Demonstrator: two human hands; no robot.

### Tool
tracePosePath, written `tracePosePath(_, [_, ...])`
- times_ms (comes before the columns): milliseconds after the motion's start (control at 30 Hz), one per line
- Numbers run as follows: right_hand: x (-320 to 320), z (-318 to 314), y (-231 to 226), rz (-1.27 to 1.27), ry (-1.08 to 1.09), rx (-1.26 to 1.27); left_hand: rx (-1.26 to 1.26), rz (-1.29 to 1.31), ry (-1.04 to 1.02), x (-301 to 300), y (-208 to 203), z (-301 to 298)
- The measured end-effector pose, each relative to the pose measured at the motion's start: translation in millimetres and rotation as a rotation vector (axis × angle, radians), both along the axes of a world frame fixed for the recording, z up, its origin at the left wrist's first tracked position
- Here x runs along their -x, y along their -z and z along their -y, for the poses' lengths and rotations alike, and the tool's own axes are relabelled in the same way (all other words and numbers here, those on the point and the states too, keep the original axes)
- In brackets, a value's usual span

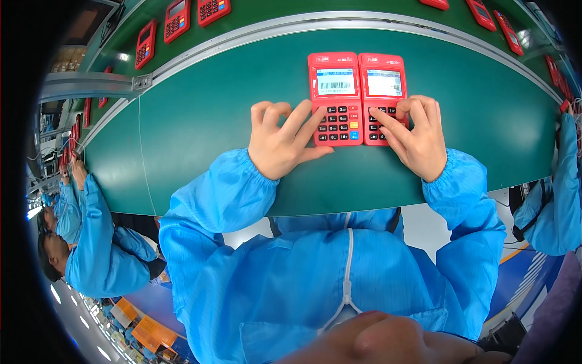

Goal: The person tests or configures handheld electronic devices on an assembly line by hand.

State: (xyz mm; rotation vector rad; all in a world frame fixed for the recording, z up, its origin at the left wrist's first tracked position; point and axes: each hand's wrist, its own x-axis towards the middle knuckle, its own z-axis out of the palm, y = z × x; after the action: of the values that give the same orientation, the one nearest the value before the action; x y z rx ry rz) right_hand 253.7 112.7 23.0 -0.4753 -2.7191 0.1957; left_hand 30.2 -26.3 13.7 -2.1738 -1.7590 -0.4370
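Note:
Two red handheld keypad terminals lie side by side on the green belt in front of me, each with a lit screen at the top. My left hand (pixel 284 138) rests beside the left terminal (pixel 335 97), two fingers stretched onto its keypad. My right hand (pixel 417 136) lies over the lower part of the right terminal (pixel 382 82), one fingertip on its keys. Neither hand grips anything. Both my forearms are in blue sleeves.
A metal rail (pixel 291 27) separates this green belt (pixel 200 121) from a farther belt carrying more red terminals (pixel 177 19). A person in a blue coat (pixel 100 242) works at my left, and another blue sleeve (pixel 564 188) sits at my right.

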Motion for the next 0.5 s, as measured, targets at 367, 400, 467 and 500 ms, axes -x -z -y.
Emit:
tracePosePath(367, [-38,-1,-4,-0.097,0.028,0.039,-0.068,0.049,0.185,-8,-2,-4])
tracePosePath(400, [-39,-1,-3,-0.096,0.02,0.027,-0.072,0.055,0.196,-8,0,-6])
tracePosePath(467, [-36,0,-2,-0.096,-0.009,0.024,-0.065,0.048,0.198,-8,1,-6])
tracePosePath(500, [-36,-2,-2,-0.095,-0.006,0.023,-0.066,0.049,0.202,-9,-1,-7])
